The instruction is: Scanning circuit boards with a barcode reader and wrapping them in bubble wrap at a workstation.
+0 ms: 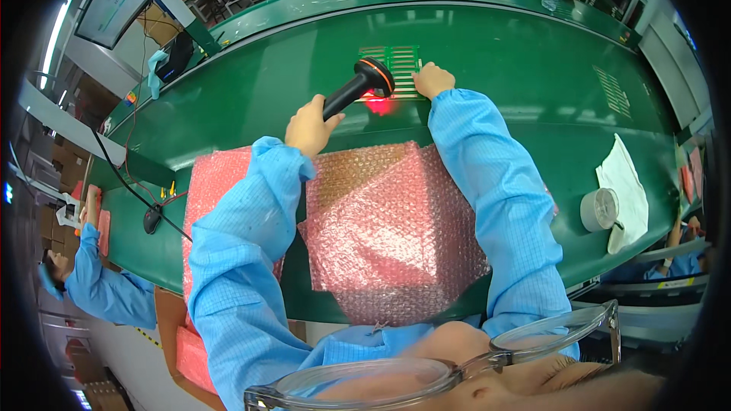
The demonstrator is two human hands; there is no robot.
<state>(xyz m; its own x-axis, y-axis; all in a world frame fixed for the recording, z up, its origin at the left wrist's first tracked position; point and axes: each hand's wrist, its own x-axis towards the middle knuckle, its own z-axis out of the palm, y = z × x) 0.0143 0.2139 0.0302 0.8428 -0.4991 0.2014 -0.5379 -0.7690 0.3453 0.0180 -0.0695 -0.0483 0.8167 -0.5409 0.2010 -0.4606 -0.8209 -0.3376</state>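
Observation:
My left hand (pixel 310 128) is closed round the handle of a black barcode scanner (pixel 346 97) with an orange ring on its head. The scanner's head hangs over the lower left part of a green slotted circuit board panel (pixel 406 74), and its red light falls at the panel's near edge. At the panel's right edge is my right hand (pixel 435 81), fingers pinched on it. The panel lies flat on the green table (pixel 282 61). Nearer to me, between my forearms, lie pink and clear bubble wrap bags (pixel 373 221).
A second pink bubble wrap stack (pixel 217 183) lies under my left arm. On the right are a round tub (pixel 599 209) and a white cloth (pixel 626 190). A mouse (pixel 153 219) with cables, a post and a monitor (pixel 114 4) stand left. Co-workers are at left and far right.

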